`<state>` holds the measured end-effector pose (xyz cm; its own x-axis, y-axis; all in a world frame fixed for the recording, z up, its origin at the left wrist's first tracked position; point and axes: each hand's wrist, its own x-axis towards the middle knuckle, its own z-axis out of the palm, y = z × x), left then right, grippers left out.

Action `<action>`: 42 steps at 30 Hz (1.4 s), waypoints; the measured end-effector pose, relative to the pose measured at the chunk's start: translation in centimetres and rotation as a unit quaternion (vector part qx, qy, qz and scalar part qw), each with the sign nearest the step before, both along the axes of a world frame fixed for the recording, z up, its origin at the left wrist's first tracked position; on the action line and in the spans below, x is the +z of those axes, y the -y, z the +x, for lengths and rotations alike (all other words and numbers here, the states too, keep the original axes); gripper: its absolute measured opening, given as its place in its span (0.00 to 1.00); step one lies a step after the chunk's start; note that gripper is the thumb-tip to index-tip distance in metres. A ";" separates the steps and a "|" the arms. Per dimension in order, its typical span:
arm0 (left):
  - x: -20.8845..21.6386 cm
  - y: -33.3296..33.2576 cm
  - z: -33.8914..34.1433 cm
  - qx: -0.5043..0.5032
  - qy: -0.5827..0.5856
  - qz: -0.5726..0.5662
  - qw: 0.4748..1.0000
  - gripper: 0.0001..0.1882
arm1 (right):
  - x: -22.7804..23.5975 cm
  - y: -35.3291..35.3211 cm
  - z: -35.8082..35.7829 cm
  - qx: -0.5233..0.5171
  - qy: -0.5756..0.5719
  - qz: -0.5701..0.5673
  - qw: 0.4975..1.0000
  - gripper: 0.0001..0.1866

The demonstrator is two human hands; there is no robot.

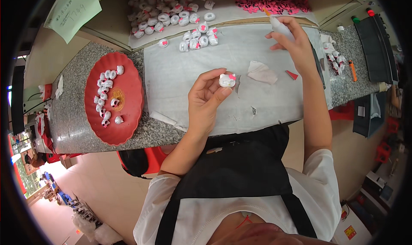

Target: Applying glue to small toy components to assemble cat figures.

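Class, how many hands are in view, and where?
2: the left hand, over the middle of the white sheet, holding a white cat-head piece; the right hand, near its upper right, holding a white bottle.

The tabletop is grey and speckly; the floor is pale, with bright light on it at the left; a window shows green outside; small red stools stand over at the right.

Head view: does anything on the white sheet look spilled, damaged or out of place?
No clear spill. The white sheet looks curled or torn along its near-left edge, not flat like the rest. A crumpled pale scrap and a red triangular piece lie loose, apart from the clustered white pieces.
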<state>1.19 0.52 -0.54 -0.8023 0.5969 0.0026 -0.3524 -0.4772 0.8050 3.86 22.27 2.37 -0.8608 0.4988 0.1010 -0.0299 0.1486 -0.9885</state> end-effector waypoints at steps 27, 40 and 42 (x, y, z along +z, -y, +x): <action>-0.2 -0.4 0.1 -0.050 0.024 0.025 0.998 0.18 | -0.1 6.2 2.7 0.100 0.066 -0.131 0.984 0.05; -0.5 -0.6 0.4 0.002 -0.151 -0.073 0.986 0.16 | -1.1 8.1 6.0 0.028 -0.025 -0.173 0.984 0.06; -0.6 -0.7 0.6 0.021 -0.189 -0.080 0.978 0.16 | -1.1 8.4 5.9 0.047 -0.028 -0.192 0.980 0.06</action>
<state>1.75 1.22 -1.11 -0.7863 0.5801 0.2128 0.0021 -0.3419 0.9397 9.77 13.84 1.29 -0.9034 0.4278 -0.0298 -0.0822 -0.2409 -0.9671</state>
